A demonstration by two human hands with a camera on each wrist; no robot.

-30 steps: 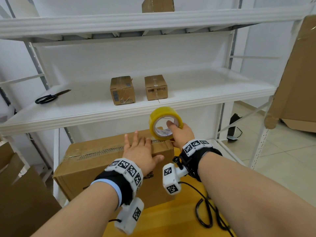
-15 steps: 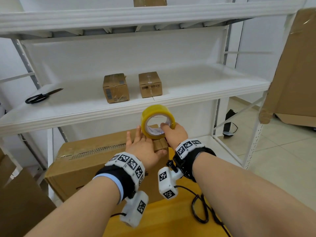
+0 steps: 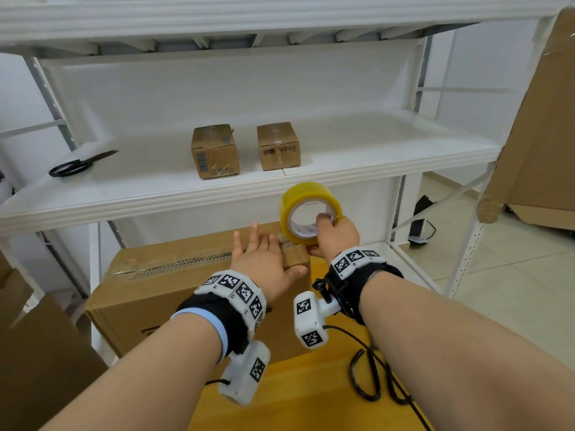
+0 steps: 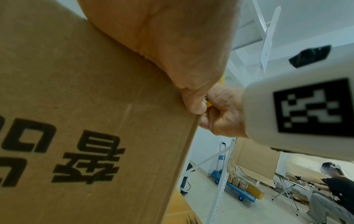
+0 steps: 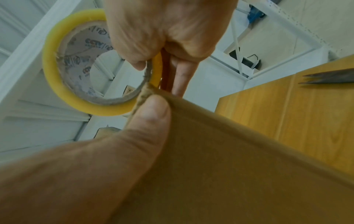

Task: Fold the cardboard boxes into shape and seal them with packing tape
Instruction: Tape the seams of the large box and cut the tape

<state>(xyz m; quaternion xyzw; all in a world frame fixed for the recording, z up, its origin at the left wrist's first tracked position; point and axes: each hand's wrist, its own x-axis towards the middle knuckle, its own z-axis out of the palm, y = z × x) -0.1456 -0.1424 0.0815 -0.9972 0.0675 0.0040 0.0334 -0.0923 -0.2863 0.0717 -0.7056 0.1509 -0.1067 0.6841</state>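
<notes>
A large brown cardboard box (image 3: pixel 174 293) lies on its side on a yellow wooden table (image 3: pixel 311 399), with a ragged seam along its top. My left hand (image 3: pixel 258 244) lies flat on the top at the box's right end, fingers straight, thumb (image 5: pixel 151 115) down over the front edge by the corner. My right hand (image 3: pixel 326 225) grips a yellow roll of packing tape (image 3: pixel 311 213) with fingers (image 5: pixel 153 30) through its core, and holds it upright against the box's right end. In the left wrist view the box's printed side (image 4: pixel 76 121) fills the left, and the right hand (image 4: pixel 224 112) sits just past the corner.
A white shelf (image 3: pixel 373 169) above the box carries two small sealed boxes (image 3: pixel 214 152) (image 3: pixel 278 146) and black scissors (image 3: pixel 77 164). Flat cardboard leans at the right (image 3: pixel 541 119) and lower left (image 3: pixel 31 353). A black cable (image 3: pixel 373 377) lies on the table. A seated person (image 4: pixel 335 189) is far off.
The view has shifted slightly. My left hand has slid a little toward the box's right corner, and the tape roll stays at that end in my right hand.
</notes>
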